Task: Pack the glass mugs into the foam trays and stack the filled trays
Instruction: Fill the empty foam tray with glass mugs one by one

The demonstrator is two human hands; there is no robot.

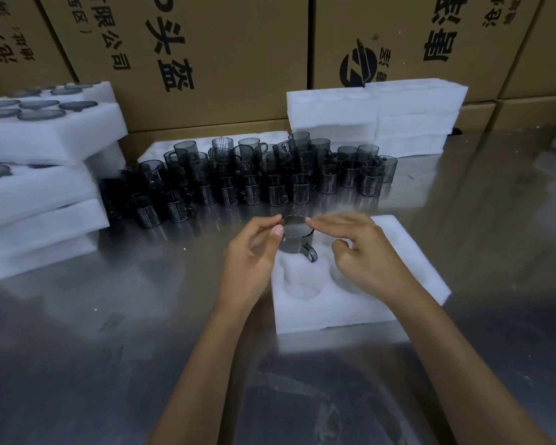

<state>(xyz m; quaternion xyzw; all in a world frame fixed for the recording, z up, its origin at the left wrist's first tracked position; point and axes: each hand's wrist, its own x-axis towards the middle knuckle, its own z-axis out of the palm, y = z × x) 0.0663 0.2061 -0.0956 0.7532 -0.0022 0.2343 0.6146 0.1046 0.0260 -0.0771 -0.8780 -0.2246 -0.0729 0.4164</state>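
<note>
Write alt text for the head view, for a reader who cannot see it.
Two hands set a dark glass mug into a white foam tray on a steel table; the left hand pinches its rim, the right hand hovers open beside it. Behind stand loose mugs, foam stacks and cardboard boxes.

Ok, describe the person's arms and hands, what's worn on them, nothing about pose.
Both forearms are bare as far as the frame shows, with no sleeves in view. The left hand and right hand wear no gloves; no rings, watch or bracelets are visible. The fingernails look short and unpainted.
</note>
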